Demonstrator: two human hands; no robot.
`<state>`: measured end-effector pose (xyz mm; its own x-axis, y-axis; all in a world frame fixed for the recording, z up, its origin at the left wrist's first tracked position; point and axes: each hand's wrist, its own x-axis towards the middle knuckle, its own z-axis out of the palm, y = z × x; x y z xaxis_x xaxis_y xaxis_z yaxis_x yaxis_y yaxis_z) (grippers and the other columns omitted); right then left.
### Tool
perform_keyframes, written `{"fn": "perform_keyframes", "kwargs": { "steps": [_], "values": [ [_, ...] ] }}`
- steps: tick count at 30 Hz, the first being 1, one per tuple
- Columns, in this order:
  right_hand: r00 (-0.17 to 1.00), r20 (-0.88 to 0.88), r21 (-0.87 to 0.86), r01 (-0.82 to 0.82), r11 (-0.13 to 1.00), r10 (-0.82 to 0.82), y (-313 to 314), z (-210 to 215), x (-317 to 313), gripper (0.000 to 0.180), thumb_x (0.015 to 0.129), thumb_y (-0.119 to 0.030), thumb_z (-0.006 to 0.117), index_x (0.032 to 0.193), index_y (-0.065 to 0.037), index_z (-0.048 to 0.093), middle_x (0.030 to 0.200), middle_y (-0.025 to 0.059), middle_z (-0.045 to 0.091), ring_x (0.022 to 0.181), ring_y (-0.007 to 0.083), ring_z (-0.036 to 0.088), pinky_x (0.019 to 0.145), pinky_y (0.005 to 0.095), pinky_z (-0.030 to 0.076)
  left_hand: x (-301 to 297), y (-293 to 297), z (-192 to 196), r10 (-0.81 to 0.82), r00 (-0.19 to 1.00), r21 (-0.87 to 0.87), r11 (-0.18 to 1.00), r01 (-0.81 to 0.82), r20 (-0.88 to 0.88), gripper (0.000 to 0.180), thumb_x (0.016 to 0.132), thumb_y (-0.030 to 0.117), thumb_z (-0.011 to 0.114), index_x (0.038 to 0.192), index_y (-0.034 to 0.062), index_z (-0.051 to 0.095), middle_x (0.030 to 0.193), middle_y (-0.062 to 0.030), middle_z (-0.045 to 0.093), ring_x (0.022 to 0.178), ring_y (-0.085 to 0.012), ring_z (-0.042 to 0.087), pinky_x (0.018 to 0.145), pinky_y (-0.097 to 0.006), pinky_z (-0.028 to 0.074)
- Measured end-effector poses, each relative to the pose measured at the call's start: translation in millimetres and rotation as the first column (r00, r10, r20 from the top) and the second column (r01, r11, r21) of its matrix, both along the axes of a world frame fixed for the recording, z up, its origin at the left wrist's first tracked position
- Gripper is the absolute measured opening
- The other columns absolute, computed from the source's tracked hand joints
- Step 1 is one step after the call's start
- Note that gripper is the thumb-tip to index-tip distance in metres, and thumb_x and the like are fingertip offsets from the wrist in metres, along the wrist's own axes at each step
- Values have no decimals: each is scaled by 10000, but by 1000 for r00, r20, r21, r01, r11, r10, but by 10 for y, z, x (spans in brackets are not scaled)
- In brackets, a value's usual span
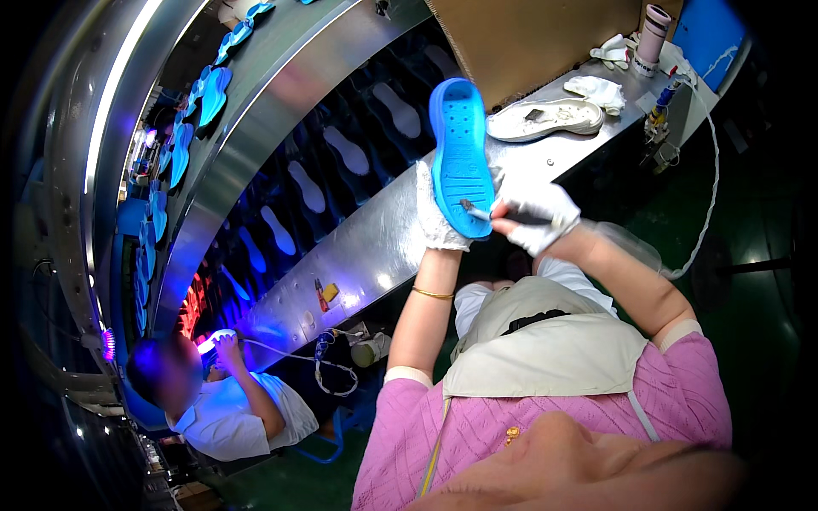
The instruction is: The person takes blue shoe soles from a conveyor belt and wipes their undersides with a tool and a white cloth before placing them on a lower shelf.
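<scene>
A bright blue shoe sole [461, 145] stands tilted up in front of me, its perforated, ridged inner face turned toward me. My left hand [436, 217], in a white glove, is closed round its edge from behind, at the lower end. My right hand [538, 217], gloved with bare fingertips showing, pinches a small brush [479, 212] with a pale handle. The brush's dark tip is at the sole's lower end; whether it touches is hard to tell. Part of the right hand is smeared by motion.
On the metal bench [375, 217] lie a white shoe sole [550, 119], white gloves [596, 92] and a pink cup [652, 38]. A thin white hose [714, 170] hangs at right. Soles travel on conveyors beyond. At lower left a co-worker [243, 409] sits holding a lit sole.
</scene>
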<state>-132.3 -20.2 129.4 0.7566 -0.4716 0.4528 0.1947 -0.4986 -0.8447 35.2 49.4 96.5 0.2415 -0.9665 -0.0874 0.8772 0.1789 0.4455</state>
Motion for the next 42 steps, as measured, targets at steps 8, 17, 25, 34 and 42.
{"fn": "perform_keyframes", "kwargs": {
  "steps": [8,17,25,34,42],
  "values": [
    [1000,24,267,-17,964,11,-93,-5,103,89,769,-34,684,820,-31,611,705,60,593,643,120,581,590,248,460,-60,109,-311,74,997,-89,993,-74,4,606,931,513,323,1263,26,463,1155,-171,570,1008,-294,581,882,-434,489],
    [982,10,338,-179,924,187,23,141,25,108,766,-56,699,846,-44,627,775,40,619,713,119,594,653,259,475,-113,188,-235,148,984,53,987,-154,98,461,950,384,331,1142,8,516,1026,-143,610,914,-270,614,808,-381,527],
    [995,-58,292,99,951,-86,-896,80,188,83,789,-32,689,842,-27,626,774,20,612,668,83,559,639,218,464,-341,400,56,-181,982,-118,978,175,-46,690,912,503,364,1382,1,307,1335,-225,423,1160,-409,483,1010,-517,383],
    [969,247,-303,82,949,-5,-69,23,100,207,642,34,702,805,-69,626,807,93,631,757,232,620,705,326,496,-94,386,-92,19,999,-41,999,-21,-46,642,911,518,367,1289,5,447,1172,-176,581,1037,-320,579,925,-442,463],
    [982,178,-100,80,992,-62,-485,415,88,147,743,9,702,845,-40,608,839,62,627,765,162,603,714,279,484,-136,478,191,-7,952,100,995,-25,305,718,898,565,328,1331,-4,400,1183,-226,564,1028,-353,588,925,-439,468]
  ]
}}
